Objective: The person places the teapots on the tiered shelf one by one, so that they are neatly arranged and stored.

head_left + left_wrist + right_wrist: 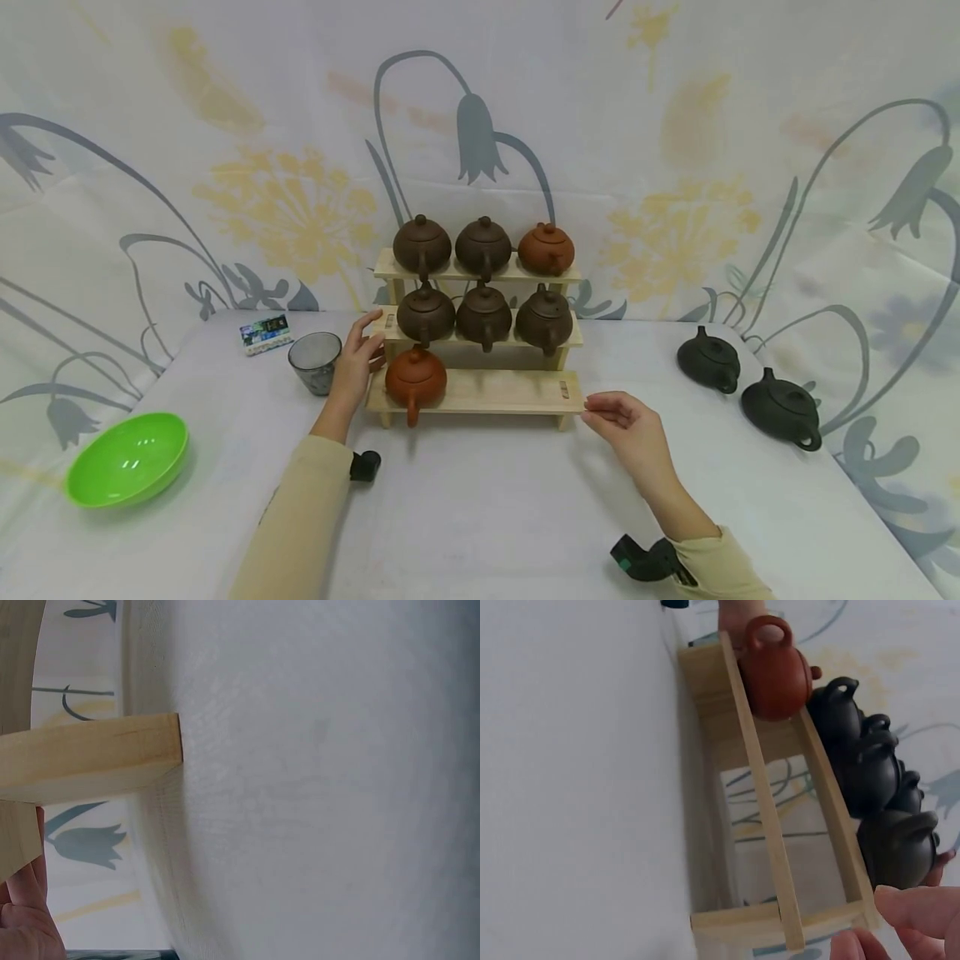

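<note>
A three-tier wooden display stand (510, 392) holds several clay teapots. My left hand (356, 362) grips the stand's left end by the middle shelf; in the left wrist view its fingers (30, 900) reach behind a wooden end piece (15, 832), tips hidden. At the lower shelf's right end is my right hand (626, 429), its loosely bent fingertips at the edge. The right wrist view shows its thumb (919, 907) apart from the other fingers near the stand's corner. An orange-red teapot (416, 379) sits at the left of the lower shelf. Dark brown teapots (483, 317) fill the middle shelf.
On the top shelf are two brown teapots (422, 246) and a reddish one (546, 248). Two black teapots (780, 408) stand at the right. Leftward are a grey glass cup (315, 362), a small patterned box (266, 334) and a green bowl (127, 462).
</note>
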Tool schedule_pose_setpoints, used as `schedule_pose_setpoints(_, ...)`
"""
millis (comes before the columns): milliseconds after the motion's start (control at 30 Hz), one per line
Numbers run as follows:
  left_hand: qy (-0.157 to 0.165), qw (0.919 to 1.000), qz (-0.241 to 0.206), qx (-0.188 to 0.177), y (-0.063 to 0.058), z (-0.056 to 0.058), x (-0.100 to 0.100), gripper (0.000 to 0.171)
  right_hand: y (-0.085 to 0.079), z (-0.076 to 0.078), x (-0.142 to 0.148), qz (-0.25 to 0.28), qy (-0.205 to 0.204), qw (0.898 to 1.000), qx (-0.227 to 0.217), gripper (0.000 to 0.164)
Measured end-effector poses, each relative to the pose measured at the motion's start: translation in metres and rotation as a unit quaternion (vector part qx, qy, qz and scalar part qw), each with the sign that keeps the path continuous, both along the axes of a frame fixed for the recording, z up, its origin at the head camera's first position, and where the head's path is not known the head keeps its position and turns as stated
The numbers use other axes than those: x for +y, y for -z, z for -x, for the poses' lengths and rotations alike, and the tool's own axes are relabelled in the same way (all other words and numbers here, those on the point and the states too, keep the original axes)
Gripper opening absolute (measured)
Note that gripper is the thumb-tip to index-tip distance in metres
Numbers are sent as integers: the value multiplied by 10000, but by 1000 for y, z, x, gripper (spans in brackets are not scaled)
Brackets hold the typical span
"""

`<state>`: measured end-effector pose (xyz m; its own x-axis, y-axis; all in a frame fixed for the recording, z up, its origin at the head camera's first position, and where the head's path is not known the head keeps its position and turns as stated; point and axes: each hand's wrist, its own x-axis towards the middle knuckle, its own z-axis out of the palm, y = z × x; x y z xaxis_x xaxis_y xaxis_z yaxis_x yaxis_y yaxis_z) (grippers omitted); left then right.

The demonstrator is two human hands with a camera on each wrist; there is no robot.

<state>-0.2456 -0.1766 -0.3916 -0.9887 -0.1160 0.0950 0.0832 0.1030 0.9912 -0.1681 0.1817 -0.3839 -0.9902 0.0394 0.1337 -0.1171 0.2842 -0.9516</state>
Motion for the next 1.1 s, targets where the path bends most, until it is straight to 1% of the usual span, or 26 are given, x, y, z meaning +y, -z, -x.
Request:
schedule_pose_setpoints(100, 0, 10000, 29, 1, 0, 0, 0, 45, -1, 0, 12, -121, 179, 9997, -64, 29)
schedule_pose_setpoints(367, 53, 10000, -23, 2, 0, 0, 0, 45, 4, 0, 45, -344, 727, 9968, -19, 31)
schedule_pose_setpoints(600, 44, 9999, -112, 0, -2, -1, 1, 44, 5, 4, 73, -385, 1026, 9940, -26, 34)
schedule_pose_setpoints(667, 51, 9999, -119, 13, -2, -1, 1, 44, 6, 6, 80, -341, 1154, 9927, -93, 32)
schedule_pose_setpoints(900, 61, 10000, -58, 53, 0, 0, 0, 44, 6, 18, 108, -102, 1511, 9876, -411, 15)
schedule_pose_setpoints(1000, 34, 10000, -73, 42, 0, 0, 0, 44, 6, 23, 118, -54, 1732, 9836, -496, 14)
schedule_pose_setpoints(1100, 26, 10000, -74, 21, 0, 0, 0, 44, 6, 30, 127, -90, 2016, 9779, -543, 17)
